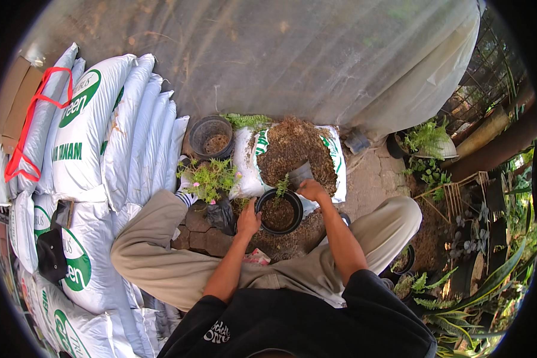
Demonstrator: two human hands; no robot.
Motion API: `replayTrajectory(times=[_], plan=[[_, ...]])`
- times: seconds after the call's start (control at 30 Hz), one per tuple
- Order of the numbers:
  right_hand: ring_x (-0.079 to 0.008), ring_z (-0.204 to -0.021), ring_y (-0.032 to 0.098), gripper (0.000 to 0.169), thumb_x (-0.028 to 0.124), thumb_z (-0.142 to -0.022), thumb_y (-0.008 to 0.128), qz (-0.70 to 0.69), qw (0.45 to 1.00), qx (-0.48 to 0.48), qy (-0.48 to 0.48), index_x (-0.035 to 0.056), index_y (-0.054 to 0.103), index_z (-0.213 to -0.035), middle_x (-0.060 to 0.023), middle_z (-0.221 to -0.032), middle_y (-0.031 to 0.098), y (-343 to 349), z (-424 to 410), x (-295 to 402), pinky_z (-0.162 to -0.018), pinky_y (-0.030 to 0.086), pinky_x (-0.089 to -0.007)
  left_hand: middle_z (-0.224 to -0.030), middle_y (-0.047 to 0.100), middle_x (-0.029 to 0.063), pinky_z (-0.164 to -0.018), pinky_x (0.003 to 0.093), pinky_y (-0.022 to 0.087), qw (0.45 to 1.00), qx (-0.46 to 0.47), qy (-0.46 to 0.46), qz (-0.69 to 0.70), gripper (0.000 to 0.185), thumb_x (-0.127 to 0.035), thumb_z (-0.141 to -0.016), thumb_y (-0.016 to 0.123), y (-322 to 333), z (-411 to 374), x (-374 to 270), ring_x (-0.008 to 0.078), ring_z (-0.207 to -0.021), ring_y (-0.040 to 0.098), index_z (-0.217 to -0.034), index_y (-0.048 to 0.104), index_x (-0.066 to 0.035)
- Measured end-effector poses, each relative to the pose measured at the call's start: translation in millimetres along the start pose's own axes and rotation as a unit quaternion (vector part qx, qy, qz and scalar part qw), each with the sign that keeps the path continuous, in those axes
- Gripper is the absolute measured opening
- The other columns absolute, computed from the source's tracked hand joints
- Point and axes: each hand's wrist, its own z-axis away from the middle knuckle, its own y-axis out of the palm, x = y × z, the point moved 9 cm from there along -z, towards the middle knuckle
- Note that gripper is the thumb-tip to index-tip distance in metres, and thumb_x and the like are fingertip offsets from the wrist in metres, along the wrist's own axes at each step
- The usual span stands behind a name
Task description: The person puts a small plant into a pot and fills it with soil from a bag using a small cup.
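A round black plastic pot (299, 219) stands between my legs, partly filled with brown soil (277, 215). A small green sprig (282, 185) rises at its far edge. My left hand (249, 219) grips the pot's left rim. In my right hand (311, 190) is a small dark plastic pot (300, 172), tilted over an opened white sack (244, 165) heaped with potting mix (295, 143). What the small pot contains is hidden. Left of the sack, a flowering plant (212, 179) with pink blooms stands near a crumpled black plastic bag (221, 217).
Stacked white sacks (89, 147) bearing writing rise on the left, with a red strap (31, 121) and a black cap (51, 257). A larger black pot (211, 136) stands at the back. Plastic sheeting (295, 58) hangs behind. Potted ferns (427, 138) and snake plants (496, 286) line the right.
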Motion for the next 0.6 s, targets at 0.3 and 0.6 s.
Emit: replayTrajectory(times=[0.3,0.6], plan=[[-0.0545,-0.13,0.038,0.093,0.05,-0.077,0.076,-0.312,0.909,-0.226,0.159,0.0115,0.03,-0.149,-0.0359,-0.15,0.021,-18.2,-14.8,-45.8,-0.097,0.048,-0.054,-0.126,0.055,0.0249,-0.098,0.0491,0.046,0.972,0.142,0.028,0.184,0.033,-0.023,-0.083,0.075,72.5,-1.4,-19.3,0.0406,-0.124,0.05,-0.107,0.063,-0.004],[-0.0483,-0.137,0.032,0.094,0.057,-0.079,0.074,-0.383,0.889,-0.154,0.198,0.0307,0.023,-0.154,-0.0264,-0.157,0.006,13.3,-40.2,-46.5,-0.095,0.048,-0.0636,-0.145,0.042,0.0272,-0.082,0.0382,0.055,0.93,0.216,-0.039,0.296,0.039,-0.015,-0.085,0.074,65.7,-5.6,-48.7,0.0307,-0.109,0.065,-0.12,0.061,-0.002]])
